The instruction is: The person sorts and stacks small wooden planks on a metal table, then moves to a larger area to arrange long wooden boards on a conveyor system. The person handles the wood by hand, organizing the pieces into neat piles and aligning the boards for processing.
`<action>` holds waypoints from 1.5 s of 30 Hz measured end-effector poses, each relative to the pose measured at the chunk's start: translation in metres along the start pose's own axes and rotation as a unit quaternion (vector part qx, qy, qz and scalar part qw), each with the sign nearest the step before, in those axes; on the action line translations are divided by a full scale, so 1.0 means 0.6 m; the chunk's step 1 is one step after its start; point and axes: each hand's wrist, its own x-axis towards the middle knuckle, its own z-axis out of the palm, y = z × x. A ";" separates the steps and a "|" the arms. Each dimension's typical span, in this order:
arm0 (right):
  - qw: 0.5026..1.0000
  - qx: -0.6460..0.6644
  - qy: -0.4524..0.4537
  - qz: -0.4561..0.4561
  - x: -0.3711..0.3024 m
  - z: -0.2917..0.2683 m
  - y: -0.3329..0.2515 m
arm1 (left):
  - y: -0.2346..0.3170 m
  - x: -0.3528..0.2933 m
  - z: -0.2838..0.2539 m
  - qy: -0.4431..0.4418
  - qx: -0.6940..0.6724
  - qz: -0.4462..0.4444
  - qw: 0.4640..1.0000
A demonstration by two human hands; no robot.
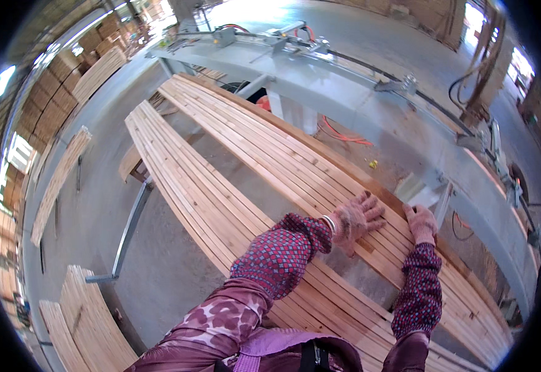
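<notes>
My left hand [356, 220], in a pinkish knit glove, lies flat with fingers spread across the farther row of long, pale wooden strips [270, 155]. Beside it, to the right, my gloved right hand [420, 223] has its fingers curled over a strip at that row's outer edge, against a darker brown wooden beam [345, 166]. The curled fingertips are partly hidden. Nearer to me, a second row of long strips [205, 192] runs alongside, with a gap between the rows. Both forearms wear patterned sleeve covers.
A grey metal machine frame [369, 102] with rails and hoses stands beyond the beam. Orange hose [345, 135] lies on the floor under it. At left are a metal support bar [131, 232] and stacked boards [93, 316]. More timber piles [100, 74] stand farther back.
</notes>
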 end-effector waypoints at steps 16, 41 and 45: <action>0.995 0.056 0.059 -0.057 -0.039 -0.002 0.011 | -0.007 0.009 -0.004 -0.012 -0.005 0.016 1.000; 0.953 -0.079 -0.233 -0.175 0.112 0.016 0.060 | -0.006 -0.002 0.019 0.050 -0.018 0.022 0.998; 0.927 -0.123 -0.246 -0.255 0.143 0.033 0.114 | -0.008 0.014 0.020 0.045 -0.012 0.027 0.999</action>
